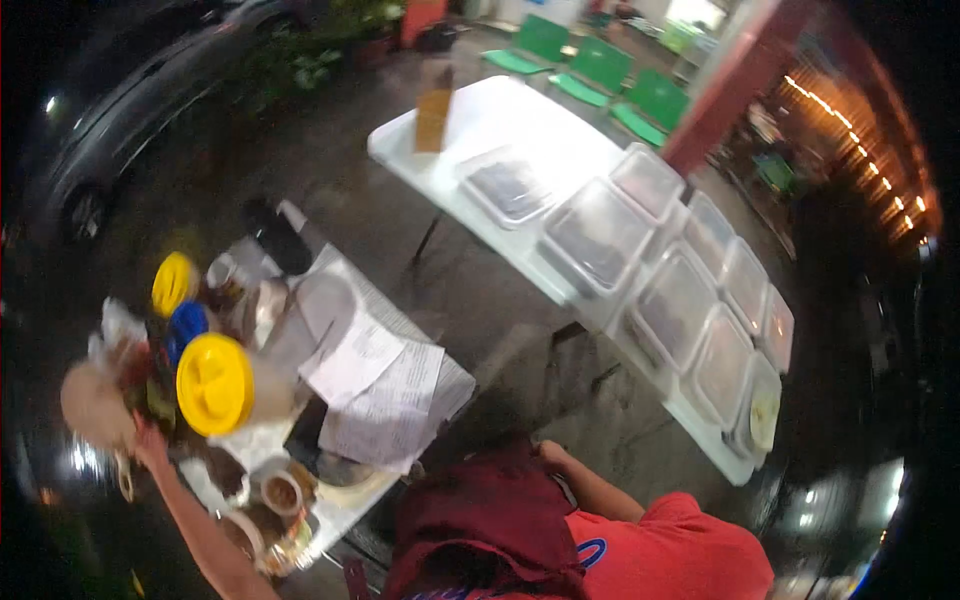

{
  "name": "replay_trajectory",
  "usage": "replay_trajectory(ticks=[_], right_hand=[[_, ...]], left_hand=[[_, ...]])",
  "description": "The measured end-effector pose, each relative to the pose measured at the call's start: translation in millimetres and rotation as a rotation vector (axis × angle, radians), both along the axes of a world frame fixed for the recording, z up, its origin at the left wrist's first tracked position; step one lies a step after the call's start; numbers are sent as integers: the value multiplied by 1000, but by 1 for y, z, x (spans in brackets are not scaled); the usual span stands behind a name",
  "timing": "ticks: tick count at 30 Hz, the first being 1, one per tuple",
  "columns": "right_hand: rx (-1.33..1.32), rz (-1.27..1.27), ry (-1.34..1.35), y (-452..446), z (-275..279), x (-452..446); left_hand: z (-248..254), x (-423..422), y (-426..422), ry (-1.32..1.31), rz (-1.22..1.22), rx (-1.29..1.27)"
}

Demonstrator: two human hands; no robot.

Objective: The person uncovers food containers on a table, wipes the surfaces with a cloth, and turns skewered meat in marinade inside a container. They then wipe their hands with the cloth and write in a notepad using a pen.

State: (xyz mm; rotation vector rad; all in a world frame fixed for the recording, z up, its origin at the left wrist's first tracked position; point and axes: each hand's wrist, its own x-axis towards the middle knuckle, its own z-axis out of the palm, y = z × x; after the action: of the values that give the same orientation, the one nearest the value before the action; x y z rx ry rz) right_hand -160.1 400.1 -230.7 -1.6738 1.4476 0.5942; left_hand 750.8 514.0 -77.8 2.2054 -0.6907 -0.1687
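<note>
My left arm reaches out to the far left, and my left hand (148,442) is closed on the edge of a round, flat, tan lid-like disc (95,405). Beside that disc stand a tub with a yellow lid (215,384) and a container with a blue lid (187,328). Nearer to me is an open cup of brown contents (284,492). My right hand (550,458) is close to my body, at the edge of dark maroon cloth (480,520); blur and the cloth hide its fingers.
Printed papers (385,410) lie on the small cluttered table. To the right, a long white table (520,110) carries several lidded clear containers (597,237) and an upright brown object (433,120). Green chairs (597,72) and a red post (720,100) stand behind; a car (130,110) is at left.
</note>
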Motion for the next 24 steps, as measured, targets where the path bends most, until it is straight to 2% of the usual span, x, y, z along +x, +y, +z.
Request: replay_trajectory(ticks=[1, 2, 3, 5, 6, 8, 10, 13, 15, 17, 19, 24], right_hand=[[4, 30, 22, -6, 14, 14], [-170, 62, -107, 6, -48, -8], [-184, 16, -148, 6, -27, 1], [-75, -176, 51, 23, 0, 11], [-45, -224, -51, 23, 60, 21], [103, -497, 25, 47, 48, 5], [-1, -241, 147, 66, 41, -11], [108, -146, 273, 83, 27, -33], [116, -101, 244, 102, -5, -52], [99, -161, 224, 108, -8, -46], [44, -326, 216, 99, 12, -28], [-40, -237, 100, 56, 65, 32]], left_hand=[[0, 7, -11, -40, 23, 84], [-7, 15, -23, -49, 41, 129], [-16, 17, -28, -46, 58, 166], [-22, 19, -47, -18, 78, 202], [-24, 19, -58, -2, 75, 216], [-29, 20, -73, 24, 75, 243], [-31, 24, -83, 42, 68, 248], [-37, 25, -96, 65, 57, 250], [-37, 26, -103, 73, 46, 257], [-38, 28, -105, 80, 39, 255], [-40, 29, -107, 88, 33, 251], [-46, 28, -114, 103, 14, 250]])
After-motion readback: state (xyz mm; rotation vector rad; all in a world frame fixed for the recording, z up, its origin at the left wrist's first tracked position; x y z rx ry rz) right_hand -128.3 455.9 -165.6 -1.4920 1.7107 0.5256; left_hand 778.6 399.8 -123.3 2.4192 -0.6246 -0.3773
